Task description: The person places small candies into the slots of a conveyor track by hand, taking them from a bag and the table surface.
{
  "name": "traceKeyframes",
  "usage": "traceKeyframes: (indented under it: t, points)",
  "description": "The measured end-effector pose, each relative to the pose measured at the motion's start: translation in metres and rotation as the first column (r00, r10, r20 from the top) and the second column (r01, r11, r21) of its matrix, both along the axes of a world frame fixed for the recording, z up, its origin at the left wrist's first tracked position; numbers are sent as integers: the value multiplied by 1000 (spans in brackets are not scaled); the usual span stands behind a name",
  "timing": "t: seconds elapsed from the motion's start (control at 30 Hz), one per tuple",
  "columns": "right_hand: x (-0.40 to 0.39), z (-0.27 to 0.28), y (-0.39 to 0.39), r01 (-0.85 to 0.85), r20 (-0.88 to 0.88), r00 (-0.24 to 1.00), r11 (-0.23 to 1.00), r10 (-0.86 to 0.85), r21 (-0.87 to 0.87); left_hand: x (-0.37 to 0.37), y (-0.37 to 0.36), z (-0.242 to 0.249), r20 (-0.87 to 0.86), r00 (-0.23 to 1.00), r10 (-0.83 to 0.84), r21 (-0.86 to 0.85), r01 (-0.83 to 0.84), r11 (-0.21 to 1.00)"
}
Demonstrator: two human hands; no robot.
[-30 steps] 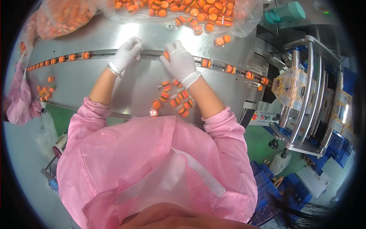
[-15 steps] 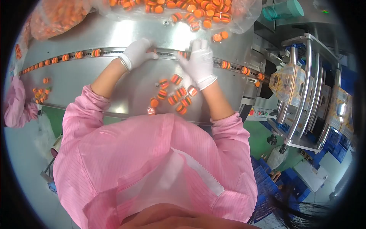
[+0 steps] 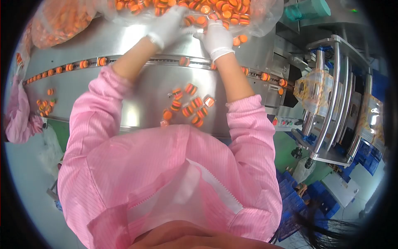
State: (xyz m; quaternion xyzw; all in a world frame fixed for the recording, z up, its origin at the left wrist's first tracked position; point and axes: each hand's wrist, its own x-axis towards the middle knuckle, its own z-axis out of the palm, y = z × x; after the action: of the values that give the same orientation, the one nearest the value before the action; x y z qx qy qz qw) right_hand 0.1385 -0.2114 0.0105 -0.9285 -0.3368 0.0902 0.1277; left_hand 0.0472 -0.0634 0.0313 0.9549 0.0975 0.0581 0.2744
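Observation:
My gloved left hand (image 3: 169, 28) reaches over the conveyor to the front edge of a pile of burger-shaped candies (image 3: 226, 7). It is slightly blurred, with the thumb held apart from the fingers. Beside it, my gloved right hand (image 3: 219, 39) has its fingertips against the same pile, thumb out to the left; I see no candy held in it. Orange candies with dark and green layers stand in the narrow conveyor channel (image 3: 161, 61), some hidden behind my forearms. Nearer my body lies a loose group of candies (image 3: 188, 111), several in clear wrappers.
The steel table (image 3: 145, 91) spans the front. A plastic bag of candies (image 3: 64, 23) lies at upper left, and a small candy cluster (image 3: 44, 107) below. On the right stands a machine with metal rollers (image 3: 327, 99) and printed film. A teal container (image 3: 309, 10) lies at upper right.
Both hands have moved from the conveyor channel up to the candy pile at the back. A candy now shows in the channel where the hands were. The candies on the conveyor have shifted slightly left.

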Motion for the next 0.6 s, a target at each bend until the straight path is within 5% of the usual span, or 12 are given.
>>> traceKeyframes:
  t: [0.07, 0.13, 0.2, 0.27, 0.3, 0.37, 0.4, 0.43, 0.5, 0.6]
  points:
    - [6, 4, 6, 38, -109, 993, 998, -44, -56, 17, 5, -11, 126, 990, 64, 26, -68, 997]
    - [7, 3, 3, 3, -79, 997, 997, -9, -73, 28, 5, -20, -65, 994, -88, 153, 97, 983]
    - [4, 6, -5, -31, -53, 998, 995, 26, -91, 30, 6, -25, -73, 992, -104, 140, 114, 984]
    - [-3, 16, -22, 0, -150, 988, 976, 33, 216, 26, 9, -29, -82, 990, -115, 125, 124, 984]
    - [-7, 14, -28, -3, -151, 988, 977, 36, 212, 20, 12, -31, -1, 995, -104, 79, 104, 992]
    - [-16, 5, -43, 220, -675, 694, 819, 250, 530, 7, 16, -31, 79, 993, -85, 26, 83, 996]
    - [-20, 3, -50, 243, -776, 577, 854, 254, 460, -1, 18, -25, 123, 992, -19, -56, 26, 998]
    - [-25, 6, -55, 242, -777, 576, 855, 254, 459, -11, 18, -20, 160, 986, 49, -138, -27, 990]
    - [-32, 11, -64, -169, -542, 761, 916, 357, 365, -35, 18, -15, 216, 975, 49, -141, -18, 990]
    - [-36, 17, -72, -212, -428, 855, 950, 293, 228, -77, 3, -5, 81, 993, 87, -241, -65, 968]
